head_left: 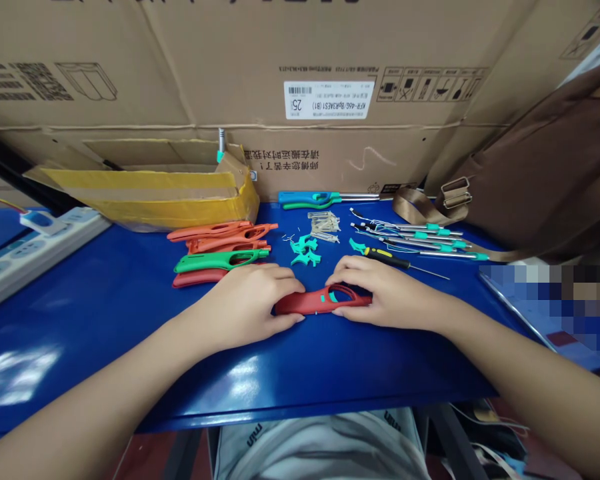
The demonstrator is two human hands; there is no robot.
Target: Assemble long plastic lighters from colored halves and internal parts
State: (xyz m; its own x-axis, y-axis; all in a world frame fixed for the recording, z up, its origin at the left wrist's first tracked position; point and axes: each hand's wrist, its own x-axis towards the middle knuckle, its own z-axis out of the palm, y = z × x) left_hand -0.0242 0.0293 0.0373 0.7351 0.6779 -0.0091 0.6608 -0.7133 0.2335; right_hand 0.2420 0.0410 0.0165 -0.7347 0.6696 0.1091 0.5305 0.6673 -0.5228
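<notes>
Red casing: held level between both hands, at or just above the middle of the blue table; whether it touches the tabletop cannot be told. If the two ends were pressed unevenly, it could twist and its teal insert could slip out of line.
Left hand: gripping the casing's wider end between fingers and thumb; too hard a squeeze might spread the seam.
Right hand: pinching the tapered end beside the oval opening; a slip there could let the casing swing.
Teal pieces: loose just beyond the hands; a knuckle reaching forward could scatter them.
Screwdriver: lying just behind the right hand, easily knocked by it.
Wired metal rods: side by side at the right, their thin leads close together; pulling one carelessly might snag another.
Spare casings: stacked near the left hand, liable to slide if its wrist nudges them.
</notes>
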